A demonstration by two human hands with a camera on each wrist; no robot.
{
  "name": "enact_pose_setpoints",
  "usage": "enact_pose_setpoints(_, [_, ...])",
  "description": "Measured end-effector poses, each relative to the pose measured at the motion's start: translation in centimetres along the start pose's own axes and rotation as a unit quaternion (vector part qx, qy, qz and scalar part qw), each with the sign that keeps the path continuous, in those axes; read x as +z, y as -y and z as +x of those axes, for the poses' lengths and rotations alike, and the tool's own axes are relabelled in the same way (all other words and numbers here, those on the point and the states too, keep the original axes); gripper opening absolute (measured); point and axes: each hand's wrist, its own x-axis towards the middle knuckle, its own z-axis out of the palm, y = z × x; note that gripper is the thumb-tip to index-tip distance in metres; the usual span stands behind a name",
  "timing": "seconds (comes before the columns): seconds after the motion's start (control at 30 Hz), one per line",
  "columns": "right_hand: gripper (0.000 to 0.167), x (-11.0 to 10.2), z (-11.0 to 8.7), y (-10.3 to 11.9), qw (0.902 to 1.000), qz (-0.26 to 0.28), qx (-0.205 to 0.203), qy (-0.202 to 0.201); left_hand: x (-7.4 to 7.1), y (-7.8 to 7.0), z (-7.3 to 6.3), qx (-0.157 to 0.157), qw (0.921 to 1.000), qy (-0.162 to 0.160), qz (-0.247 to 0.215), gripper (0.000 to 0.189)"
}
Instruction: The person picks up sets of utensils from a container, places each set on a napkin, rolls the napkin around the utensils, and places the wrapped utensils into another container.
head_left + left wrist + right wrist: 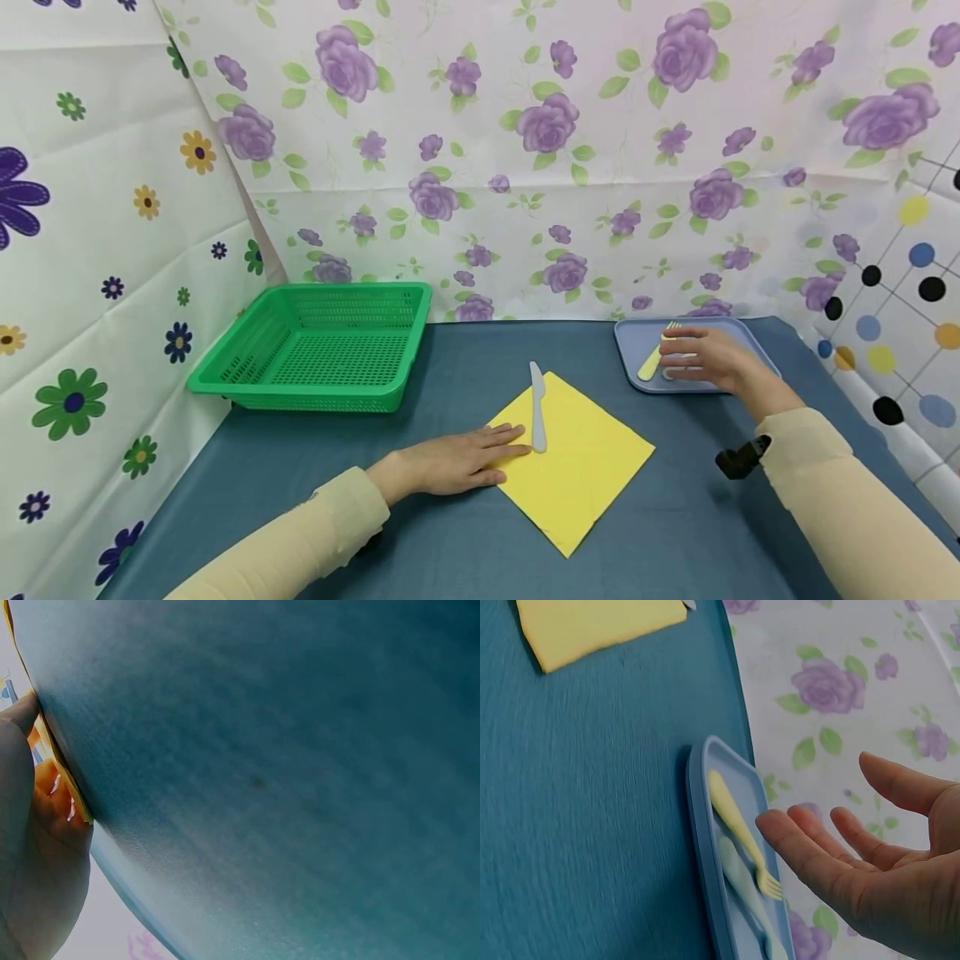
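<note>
- Left hand (461,461) lies flat on the left corner of a yellow napkin (585,467), fingers straight and slightly apart, fingertips just beside a knife (537,412).
- The napkin is near the middle of the blue table (450,533), one corner pointing toward the near edge.
- The knife rests on the napkin, blade tip crossing its far left edge.
- Right hand (705,360), loosely spread with thumb apart, hovers over a blue tray (636,335) near the table's far right corner.
- On the tray: a yellow fork (735,821) beside a pale utensil (746,889).
</note>
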Motion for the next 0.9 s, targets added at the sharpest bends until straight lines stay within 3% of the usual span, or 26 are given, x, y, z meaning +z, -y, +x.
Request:
enact_pose_setpoints(0.5, [0.074, -2.0, -0.4, -0.4, 0.9997, 0.023, 0.001, -0.004, 0.0, 0.0, 0.0, 0.002, 1.0, -0.002, 0.007, 0.058])
enact_pose_setpoints(0.9, [0.071, -2.5, 0.8, -0.8, 0.998, 0.059, 0.017, -0.013, 0.1, 0.2, 0.1, 0.003, 1.0, -0.002, 0.008, 0.058])
